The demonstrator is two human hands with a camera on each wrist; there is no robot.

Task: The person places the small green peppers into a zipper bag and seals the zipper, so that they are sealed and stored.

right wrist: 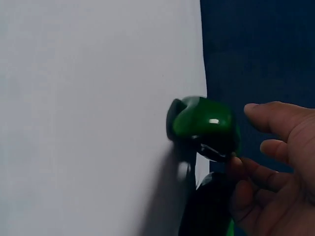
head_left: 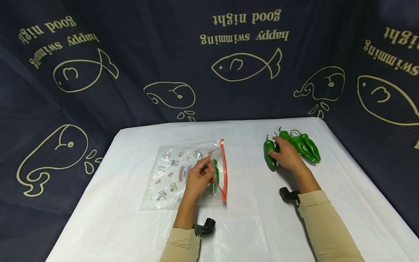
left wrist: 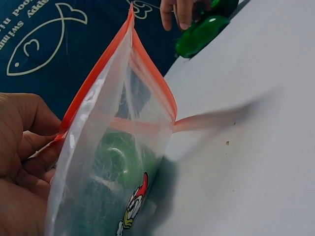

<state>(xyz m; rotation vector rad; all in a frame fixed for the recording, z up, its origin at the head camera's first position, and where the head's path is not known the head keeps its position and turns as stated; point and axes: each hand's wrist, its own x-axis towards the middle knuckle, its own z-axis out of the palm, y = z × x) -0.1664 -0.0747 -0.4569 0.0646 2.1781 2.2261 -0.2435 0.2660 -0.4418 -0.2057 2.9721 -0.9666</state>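
A clear zip bag with cartoon prints and a red zip edge lies on the table, its mouth spread apart toward the right. My left hand pinches the red rim of that mouth between thumb and fingers. Through the plastic, a green pepper shows inside the bag. My right hand reaches over a loose green pepper. In the right wrist view the thumb stands away from the pepper, while other fingertips are close beside it; contact is unclear. More green peppers lie just beyond this hand.
White cloth covers the table. Behind it hangs a dark blue curtain with fish and whale drawings. Each wrist wears a black camera, such as the left one.
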